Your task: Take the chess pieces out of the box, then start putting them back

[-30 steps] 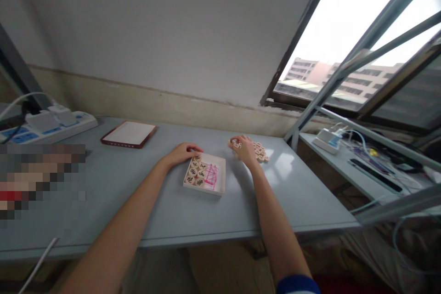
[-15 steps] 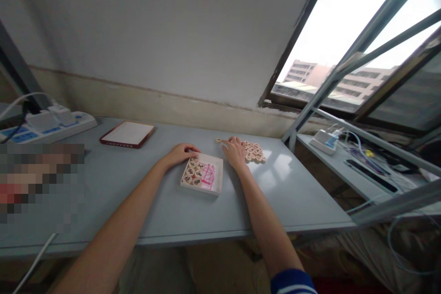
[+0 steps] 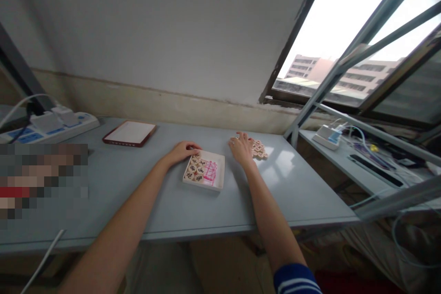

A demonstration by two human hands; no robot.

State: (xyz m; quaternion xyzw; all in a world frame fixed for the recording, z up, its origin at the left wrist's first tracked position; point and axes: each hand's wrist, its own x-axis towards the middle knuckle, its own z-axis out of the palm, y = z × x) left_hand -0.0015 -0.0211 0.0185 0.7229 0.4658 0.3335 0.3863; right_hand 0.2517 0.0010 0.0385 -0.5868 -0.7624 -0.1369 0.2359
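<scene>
My left hand [image 3: 182,153] curls around the far left corner of a shallow white square box [image 3: 222,172], its thumb over the rim. Several round wooden Chinese chess pieces [image 3: 193,169] with dark characters lie in rows in the box's left part. Pink scribbled lines mark the box floor to their right. My right hand [image 3: 242,148] rests palm down at the left side of a spread of loose pieces [image 3: 260,149], partly covering them. Its fingers are bent, and a pale piece [image 3: 233,143] seems to show at the fingertips.
A dark red-edged box lid [image 3: 130,132] with a white face lies on the grey table [image 3: 165,220]. Power strips with plugs sit at far left [image 3: 82,121] and right [image 3: 325,138]. Metal frame posts [image 3: 296,128] stand at the right, below a window.
My right hand has shifted right, toward the loose pieces. The lone piece by its fingertip is gone from its spot. My left hand stays at the box.
</scene>
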